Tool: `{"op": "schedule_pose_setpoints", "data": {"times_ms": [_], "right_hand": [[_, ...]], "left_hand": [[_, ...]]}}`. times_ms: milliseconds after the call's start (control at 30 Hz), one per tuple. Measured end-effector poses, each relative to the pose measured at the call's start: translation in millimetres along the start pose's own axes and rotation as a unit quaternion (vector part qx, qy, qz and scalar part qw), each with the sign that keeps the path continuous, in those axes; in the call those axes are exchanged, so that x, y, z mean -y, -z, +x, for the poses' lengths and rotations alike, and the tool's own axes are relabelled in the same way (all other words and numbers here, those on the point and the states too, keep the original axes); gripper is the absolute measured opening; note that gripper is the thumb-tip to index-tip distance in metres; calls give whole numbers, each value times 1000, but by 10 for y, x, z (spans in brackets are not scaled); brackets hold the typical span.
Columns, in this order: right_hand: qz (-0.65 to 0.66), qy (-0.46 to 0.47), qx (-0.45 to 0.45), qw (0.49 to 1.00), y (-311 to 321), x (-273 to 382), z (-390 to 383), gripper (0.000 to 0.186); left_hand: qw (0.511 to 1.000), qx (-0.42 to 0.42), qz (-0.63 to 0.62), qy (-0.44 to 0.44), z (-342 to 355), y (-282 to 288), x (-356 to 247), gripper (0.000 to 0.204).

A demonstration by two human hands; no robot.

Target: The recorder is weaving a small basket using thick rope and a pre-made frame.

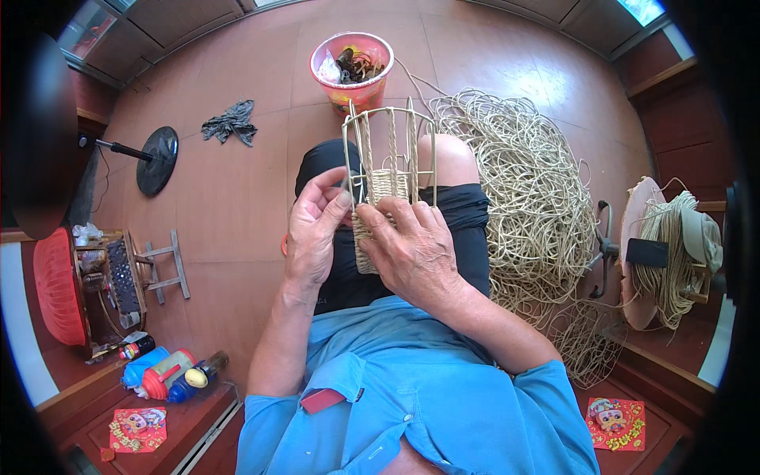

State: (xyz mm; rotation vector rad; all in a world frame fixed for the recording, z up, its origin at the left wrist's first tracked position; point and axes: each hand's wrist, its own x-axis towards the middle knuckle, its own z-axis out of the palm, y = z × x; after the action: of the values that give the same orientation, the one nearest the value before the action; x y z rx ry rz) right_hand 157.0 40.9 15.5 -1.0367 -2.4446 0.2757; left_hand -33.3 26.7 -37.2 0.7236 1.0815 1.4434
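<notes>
A half-woven basket (389, 184) with a pale frame of rods rests upright between my knees, its lower part filled with tightly woven cord. My right hand (416, 249) lies over its near side, fingers curled on the weave and rim. On the basket's left side, my left hand (314, 229) holds thumb and forefinger close together by a frame rod. Whatever sits between those fingertips is too small to make out. To the right lies a big tangled heap of pale cord (526, 186), and one strand runs from it toward the bucket.
Ahead stands a pink bucket (356, 99) with dark scraps and a plastic bag. A dark crumpled cloth (230, 123) and a round black stand base (157, 161) are at left, near a small wooden stool (169, 267). A coil of cord (669, 245) and a phone (647, 252) sit on the right.
</notes>
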Motion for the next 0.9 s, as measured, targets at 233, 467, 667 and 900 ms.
{"op": "schedule_pose_setpoints", "data": {"times_ms": [233, 467, 667, 900], "right_hand": [[19, -10, -36, 999, -19, 0, -42, 45], [80, -34, -75, 993, -41, -20, -28, 46], [92, -52, -93, 990, -39, -1, -30, 35], [86, -48, -67, 993, -28, -23, 16, 28]], "left_hand": [[994, -100, 36, -9, -224, 63, -156, 26], [883, -10, 407, -234, -376, -212, -543, 24], [858, 60, 453, -234, -351, -240, -657, 24], [924, 78, 347, -143, -221, -114, -687, 17]]}}
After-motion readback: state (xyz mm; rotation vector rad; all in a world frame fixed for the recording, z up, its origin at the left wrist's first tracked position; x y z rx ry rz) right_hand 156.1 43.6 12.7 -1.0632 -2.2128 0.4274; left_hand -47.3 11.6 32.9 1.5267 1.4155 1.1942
